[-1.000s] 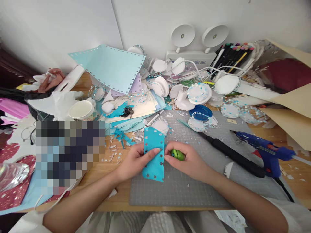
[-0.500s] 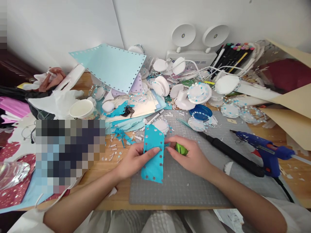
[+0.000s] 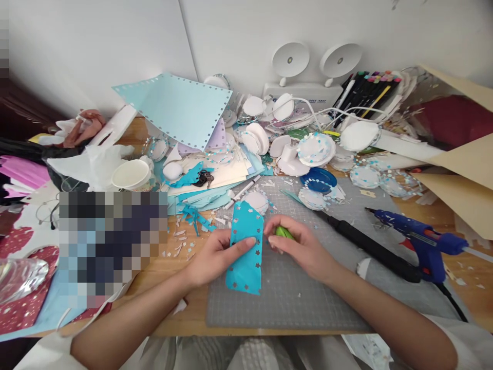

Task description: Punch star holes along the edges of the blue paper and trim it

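Note:
A strip of bright blue paper [image 3: 246,267] with flower-shaped holes along its edges is pinched upright in my left hand [image 3: 215,257], thumb across its front. My right hand [image 3: 302,249] is curled around a small green paper punch [image 3: 284,233], mostly hidden by the fingers. Its fingertips are just right of the strip's edge, with a narrow gap between. Both hands are above the grey cutting mat [image 3: 285,308].
A blue glue gun [image 3: 412,231] and a black-handled tool [image 3: 373,249] lie at right. Behind are white paper discs [image 3: 316,149], a blue lid [image 3: 319,180] and a punched pale-blue sheet [image 3: 177,110]. A paper cup [image 3: 131,174] and blue scraps [image 3: 194,216] are at left.
My right hand has drawn slightly away from the strip's right edge, and the green punch has turned in its grip. My left hand still holds the strip, shifted slightly right.

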The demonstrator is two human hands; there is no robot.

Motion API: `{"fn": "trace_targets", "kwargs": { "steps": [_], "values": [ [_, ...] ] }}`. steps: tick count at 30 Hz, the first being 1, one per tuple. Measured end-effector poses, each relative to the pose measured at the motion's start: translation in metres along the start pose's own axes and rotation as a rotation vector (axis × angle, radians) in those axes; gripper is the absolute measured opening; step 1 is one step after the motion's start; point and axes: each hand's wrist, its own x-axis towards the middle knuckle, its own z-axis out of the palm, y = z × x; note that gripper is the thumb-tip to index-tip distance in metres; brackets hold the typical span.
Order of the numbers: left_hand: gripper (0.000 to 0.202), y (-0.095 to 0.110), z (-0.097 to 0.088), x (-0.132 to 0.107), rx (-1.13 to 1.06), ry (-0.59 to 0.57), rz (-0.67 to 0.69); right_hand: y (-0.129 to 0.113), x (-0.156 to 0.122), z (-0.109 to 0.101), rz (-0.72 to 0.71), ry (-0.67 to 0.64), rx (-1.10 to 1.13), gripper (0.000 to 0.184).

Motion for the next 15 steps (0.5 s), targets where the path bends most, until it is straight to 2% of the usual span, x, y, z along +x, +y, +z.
{"fn": "trace_targets", "kwargs": {
  "steps": [3,5,10,15],
  "values": [
    [0.036,-0.0008,0.0007,0.0004,-0.034,0.063,0.008,0.0035,0.0001,0.0004,-0.023,-0.038,0.198,0.021],
    [0.034,-0.0030,0.0006,0.0021,-0.060,0.108,0.032,0.0036,-0.0002,0.0021,-0.061,-0.047,0.197,0.025],
    [0.030,-0.0066,-0.0003,0.0060,-0.068,0.183,0.090,0.0037,-0.0044,0.0060,-0.254,0.084,-0.123,0.034],
    [0.026,0.0003,0.0036,0.0006,0.018,0.066,0.127,0.0080,-0.0076,0.0084,-0.519,0.130,-0.432,0.034]
  ]
}}
